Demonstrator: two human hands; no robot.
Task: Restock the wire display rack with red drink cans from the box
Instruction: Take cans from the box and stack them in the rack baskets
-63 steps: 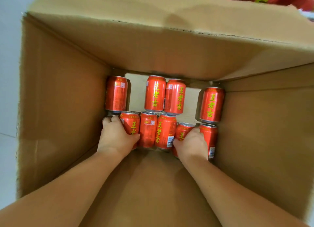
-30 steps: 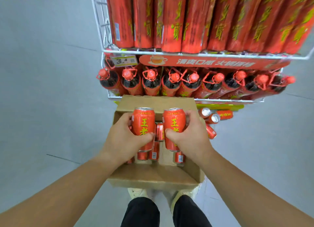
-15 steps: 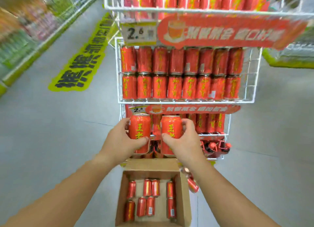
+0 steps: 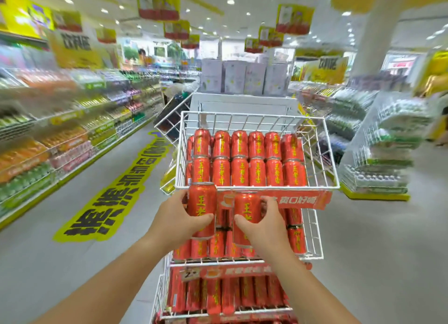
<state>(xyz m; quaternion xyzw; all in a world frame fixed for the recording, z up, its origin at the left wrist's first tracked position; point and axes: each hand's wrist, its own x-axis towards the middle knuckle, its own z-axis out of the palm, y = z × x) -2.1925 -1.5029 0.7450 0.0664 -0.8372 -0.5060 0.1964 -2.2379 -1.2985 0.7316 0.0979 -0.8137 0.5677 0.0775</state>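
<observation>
Holding a left can (image 4: 202, 202) in my left hand (image 4: 174, 217) and a right can (image 4: 247, 207) in my right hand (image 4: 264, 224), fingers curled round each, I see both upright, side by side, just before the white wire rack (image 4: 315, 239). The left can's lid overlaps the top basket (image 4: 257, 187) at its front rim. A red banner (image 4: 298, 199) hangs there behind the right can. That basket holds stacked cans (image 4: 247, 159), smooth red cylinders with yellow lettering, two rows high. The lower tiers (image 4: 230, 294) are packed likewise. Beyond are a yellow floor sticker (image 4: 114, 197), blurred aisle shelves (image 4: 60, 134) and pale cartons (image 4: 242, 78).
</observation>
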